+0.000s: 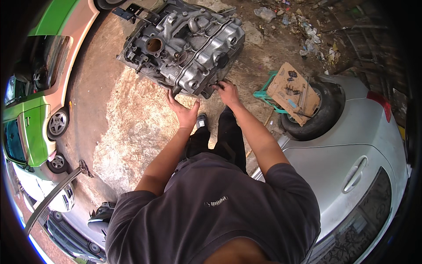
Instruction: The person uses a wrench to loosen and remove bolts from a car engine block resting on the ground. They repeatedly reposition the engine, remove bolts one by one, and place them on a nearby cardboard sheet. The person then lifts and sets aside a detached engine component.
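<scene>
A grimy grey car engine (200, 55) with a ribbed metal cover and a round rusty opening (154, 45) fills the top middle of the view. My left hand (184, 113) is at its near lower edge, thumb and fingers spread, fingertips beside a short dark pipe stub (176, 90). It holds nothing that I can see. Against the engine's near right side, my right hand (228, 93) has its fingers curled together at the edge. Whatever those fingers grip is hidden or too small to name.
A brown board (293, 93) with small metal parts and tools lies by a teal stool (262, 94) and a tyre (326, 119). Right of me stands a silver car (325, 163). A green car (37, 123) and a metal pole (52, 193) are left. Litter (311, 37) covers the far-right ground.
</scene>
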Motion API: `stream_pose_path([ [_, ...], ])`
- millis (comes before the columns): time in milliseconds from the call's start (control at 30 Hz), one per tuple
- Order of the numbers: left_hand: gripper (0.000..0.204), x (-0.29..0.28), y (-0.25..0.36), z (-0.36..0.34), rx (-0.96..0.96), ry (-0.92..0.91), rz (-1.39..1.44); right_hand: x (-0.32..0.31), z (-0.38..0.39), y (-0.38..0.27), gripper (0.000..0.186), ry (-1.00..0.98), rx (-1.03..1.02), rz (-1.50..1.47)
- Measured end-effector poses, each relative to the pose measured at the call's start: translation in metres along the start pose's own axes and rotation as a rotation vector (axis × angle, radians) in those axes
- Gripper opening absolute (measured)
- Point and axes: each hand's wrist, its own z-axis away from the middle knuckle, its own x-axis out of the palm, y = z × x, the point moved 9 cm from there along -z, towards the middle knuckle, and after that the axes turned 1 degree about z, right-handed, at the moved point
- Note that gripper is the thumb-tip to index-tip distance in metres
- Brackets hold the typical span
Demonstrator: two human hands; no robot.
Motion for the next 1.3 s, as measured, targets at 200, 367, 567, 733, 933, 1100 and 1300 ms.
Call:
stream_pose_path([
  [200,0.045,0.053,-0.07,0.036,-0.817,-0.171,0.725,-0.047,-0.011,-0.054,0.026,-0.007,-0.397,0.472],
  [367,0.064,0.08,-0.054,0.025,-1.087,-0.387,1.273,-0.051,-0.011,-0.064,0.03,-0.091,-0.398,0.548],
  [567,0.086,0.079,-0.024,0.012,-1.093,-0.466,1.383,-0.042,0.011,-0.005,0.043,0.047,0.191,-0.067],
  [733,0.092,0.082,-0.028,0.002,-1.25,-0.449,1.309,0.003,0.03,0.014,0.049,-0.079,0.466,-0.396],
  [933,0.084,0.078,-0.026,0.005,-1.343,-0.377,1.325,0.016,0.034,0.008,0.048,-0.123,0.524,-0.51],
  [1100,0.081,0.076,-0.024,0.005,-1.376,-0.368,1.297,0.044,0.044,0.003,0.045,-0.151,0.652,-0.89],
  [1300,0.076,0.074,-0.023,0.002,-1.416,-0.396,1.268,0.09,0.061,0.0,0.048,-0.342,0.842,-1.198],
])
